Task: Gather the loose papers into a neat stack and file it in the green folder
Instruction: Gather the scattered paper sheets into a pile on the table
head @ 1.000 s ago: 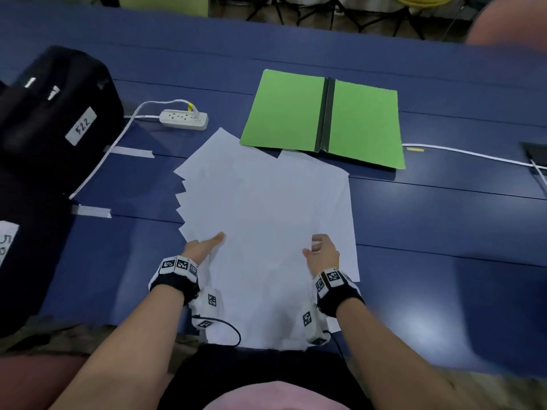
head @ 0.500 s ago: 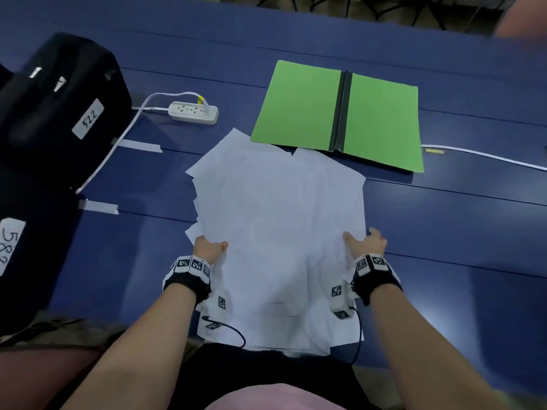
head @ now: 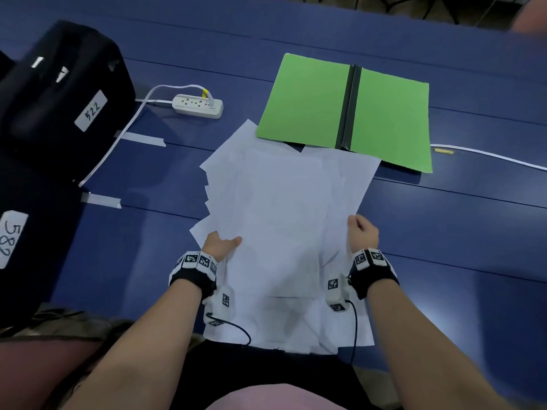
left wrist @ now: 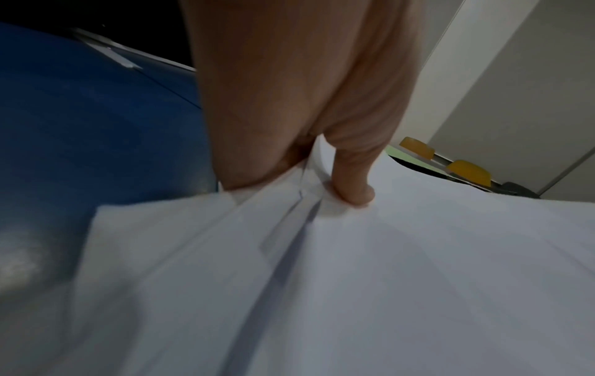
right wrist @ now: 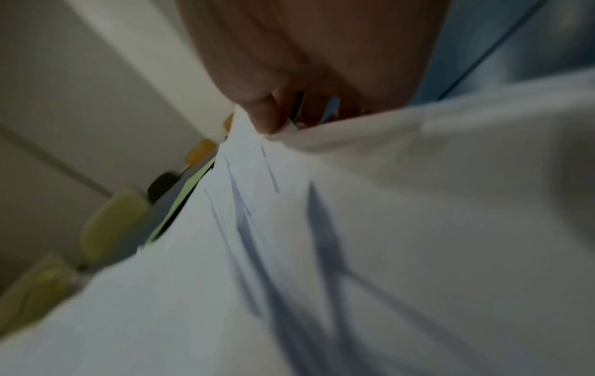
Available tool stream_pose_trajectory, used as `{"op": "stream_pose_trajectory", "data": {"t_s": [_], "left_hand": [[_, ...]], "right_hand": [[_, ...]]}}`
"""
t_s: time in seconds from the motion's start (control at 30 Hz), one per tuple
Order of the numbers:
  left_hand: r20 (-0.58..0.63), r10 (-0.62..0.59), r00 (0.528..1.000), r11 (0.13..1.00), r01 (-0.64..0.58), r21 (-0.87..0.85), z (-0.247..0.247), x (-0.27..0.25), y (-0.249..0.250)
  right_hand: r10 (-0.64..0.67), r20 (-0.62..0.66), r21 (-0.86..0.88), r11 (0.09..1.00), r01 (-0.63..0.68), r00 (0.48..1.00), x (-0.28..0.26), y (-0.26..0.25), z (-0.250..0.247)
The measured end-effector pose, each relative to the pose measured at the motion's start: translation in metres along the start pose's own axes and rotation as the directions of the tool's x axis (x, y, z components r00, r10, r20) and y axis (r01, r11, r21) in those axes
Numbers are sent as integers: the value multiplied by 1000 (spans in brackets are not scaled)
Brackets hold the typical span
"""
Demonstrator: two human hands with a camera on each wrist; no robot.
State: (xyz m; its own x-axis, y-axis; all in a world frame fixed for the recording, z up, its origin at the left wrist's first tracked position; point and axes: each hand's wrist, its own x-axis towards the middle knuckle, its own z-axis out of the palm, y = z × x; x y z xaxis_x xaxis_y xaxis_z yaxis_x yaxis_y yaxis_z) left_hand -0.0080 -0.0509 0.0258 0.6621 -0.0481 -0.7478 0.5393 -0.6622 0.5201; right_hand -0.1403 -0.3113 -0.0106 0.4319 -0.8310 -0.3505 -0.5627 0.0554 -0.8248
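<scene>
Blue table [head: 444, 247] carries everything. Nearest, the left hand [head: 220, 245] and right hand [head: 362, 233] each pinch a side edge of the fanned papers [head: 281, 217], thumbs on top, likely to square them. Beyond, the green folder [head: 307, 102] lies open, overlapping their far corners, ready for the stack.

matt white papers [head: 275, 202], matt green card folder [head: 305, 105], smooth blue table [head: 444, 220]
</scene>
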Motion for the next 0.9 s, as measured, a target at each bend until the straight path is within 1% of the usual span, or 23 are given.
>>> {"op": "stream_pose_trajectory", "data": {"t_s": [0.03,0.1,0.17,0.23,0.27,0.3,0.33,0.4,0.43,0.5,0.6,0.7,0.77,0.83,0.87,0.9], "left_hand": [[11,-4,1000,1000,4,19,1,3,-1],[34,2,999,1000,-2,25,2,6,-2],[53,-16,998,1000,15,12,-1,7,-3],[86,-46,995,999,47,-4,-3,11,-6],[99,-58,993,998,59,-2,-4,12,-7],[102,-65,993,998,65,1,-6,14,-10],[106,-72,992,997,74,-15,-6,14,-12],[113,-71,991,994,80,-73,-7,18,-15],[109,-53,993,995,62,-83,-5,20,-17],[65,-15,998,999,17,-31,-2,19,-16],[-26,2,1000,1000,-1,13,1,18,-13],[-70,-17,997,1000,19,24,0,8,-7],[-69,-41,997,999,43,22,0,4,-5],[-40,-50,998,999,51,16,2,1,0],[-14,-40,999,999,41,17,5,-2,5],[7,-32,999,999,31,5,9,-4,9]], "right_hand": [[26,-42,70,997,-23,999,0,-1,0],[76,-116,127,990,-61,990,1,-5,1],[69,-233,110,993,-44,970,3,-10,1],[68,-374,87,995,-38,925,5,-12,-6],[68,-409,74,996,-42,910,4,-12,-11],[67,-401,52,997,-50,914,4,-9,-16],[61,-353,21,998,-57,934,4,-6,-20],[66,-159,-8,998,-68,985,2,1,-21],[68,-73,-27,997,-71,995,1,4,-20],[69,10,-52,996,-69,998,0,8,-19],[96,55,-143,986,-87,994,-1,9,-25],[108,140,-242,968,-72,984,4,12,-45],[163,217,-301,949,-93,962,2,12,-49],[213,286,-271,953,-134,934,-4,8,-41],[242,297,-245,954,-171,924,-10,2,-35],[290,284,-188,952,-243,914,-13,0,-28]]}}
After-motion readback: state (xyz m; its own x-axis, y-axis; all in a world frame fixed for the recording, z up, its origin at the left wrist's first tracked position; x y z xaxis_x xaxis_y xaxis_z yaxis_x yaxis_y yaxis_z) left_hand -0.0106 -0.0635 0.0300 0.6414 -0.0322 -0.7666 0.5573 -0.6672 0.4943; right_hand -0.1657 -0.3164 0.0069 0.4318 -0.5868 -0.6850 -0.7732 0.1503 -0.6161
